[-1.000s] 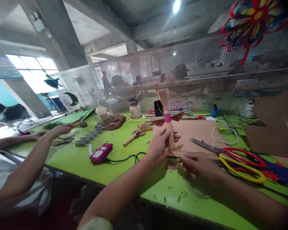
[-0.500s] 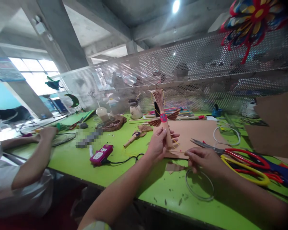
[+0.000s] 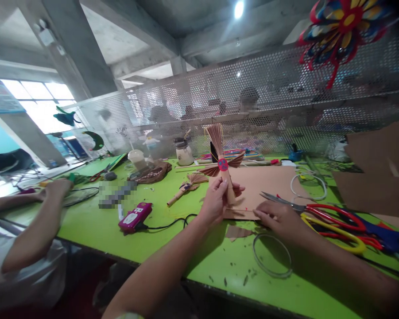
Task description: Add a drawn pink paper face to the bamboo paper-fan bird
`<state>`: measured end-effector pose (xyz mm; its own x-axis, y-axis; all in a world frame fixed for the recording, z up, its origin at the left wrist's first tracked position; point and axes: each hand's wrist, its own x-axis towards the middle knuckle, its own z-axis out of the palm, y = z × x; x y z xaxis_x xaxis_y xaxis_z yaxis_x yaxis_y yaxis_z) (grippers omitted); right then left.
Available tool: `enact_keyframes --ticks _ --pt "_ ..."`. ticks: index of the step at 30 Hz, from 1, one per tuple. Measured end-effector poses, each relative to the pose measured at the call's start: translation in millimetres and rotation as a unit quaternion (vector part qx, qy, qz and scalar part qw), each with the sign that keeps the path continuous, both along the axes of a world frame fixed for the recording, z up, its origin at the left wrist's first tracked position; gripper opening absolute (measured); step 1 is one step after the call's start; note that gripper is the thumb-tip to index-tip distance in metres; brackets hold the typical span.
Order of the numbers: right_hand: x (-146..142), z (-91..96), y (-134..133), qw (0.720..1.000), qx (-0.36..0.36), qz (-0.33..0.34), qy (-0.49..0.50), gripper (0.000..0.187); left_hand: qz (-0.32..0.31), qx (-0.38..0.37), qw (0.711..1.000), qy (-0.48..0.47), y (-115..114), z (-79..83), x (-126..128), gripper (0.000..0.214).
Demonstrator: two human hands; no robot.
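My left hand (image 3: 215, 200) is wrapped round the lower tube of a brown paper figure (image 3: 230, 189). The figure stands upright, slightly tilted, with pleated paper fans at its top and sides and a red-and-blue disc at its middle. My right hand (image 3: 275, 217) is closed in a pinch just right of the tube's lower end. A thin cord (image 3: 241, 210) stretches from the tube to those fingertips. Below the right hand lies a wire ring (image 3: 272, 275), and beside it scissors with red handles (image 3: 335, 215). A second paper figure (image 3: 186, 188) lies left of my left hand.
Brown cardboard (image 3: 265, 177) lies behind my hands. A torn paper scrap (image 3: 238, 232), a purple corded device (image 3: 136, 217) and yellow-handled scissors (image 3: 332, 235) rest on the green table (image 3: 219, 274). Another person's arm (image 3: 36, 230) rests at the left. A perforated screen (image 3: 272, 79) borders the back.
The whole view has shifted slightly, moving things a little to the left. Both hands keep nearly the same places, with the figure still in the left and the cord at the right fingertips.
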<state>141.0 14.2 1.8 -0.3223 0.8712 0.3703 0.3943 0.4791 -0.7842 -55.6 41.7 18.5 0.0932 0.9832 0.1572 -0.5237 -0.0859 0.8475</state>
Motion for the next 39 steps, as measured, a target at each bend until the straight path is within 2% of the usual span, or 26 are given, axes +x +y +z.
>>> enact_keyframes --ticks 4,11,15,21,27,33,36,39 --pt "-5 3.7 0 0.998 0.011 -0.039 0.047 0.021 -0.035 -0.004 0.999 0.009 -8 -2.3 10 0.029" --pt "-22 -3.6 1 0.986 -0.060 -0.017 0.157 0.021 -0.104 -0.031 0.994 0.019 -26 -8.6 30 0.034" --pt "-25 -4.3 -1 0.972 -0.103 -0.019 0.212 0.023 -0.108 -0.036 0.993 0.017 -28 -7.3 33 0.034" --pt "-22 4.2 -7 0.952 -0.163 -0.026 0.258 0.020 -0.100 -0.038 0.994 0.016 -27 -4.6 29 0.033" --pt "-19 5.8 -9 0.922 -0.255 0.022 0.290 0.025 -0.075 -0.054 0.995 0.028 -26 -5.4 24 0.034" --pt "-10 6.0 -7 0.910 -0.329 0.078 0.241 0.030 -0.048 -0.067 0.996 0.038 -22 -3.1 18 0.030" --pt "-11 4.1 -9 0.923 -0.323 0.083 0.193 0.034 -0.029 -0.067 0.997 0.038 -22 -0.4 16 0.032" --pt "-16 -0.9 -12 0.954 -0.264 0.088 0.115 0.034 -0.014 -0.069 0.997 0.037 -24 0.9 17 0.038"
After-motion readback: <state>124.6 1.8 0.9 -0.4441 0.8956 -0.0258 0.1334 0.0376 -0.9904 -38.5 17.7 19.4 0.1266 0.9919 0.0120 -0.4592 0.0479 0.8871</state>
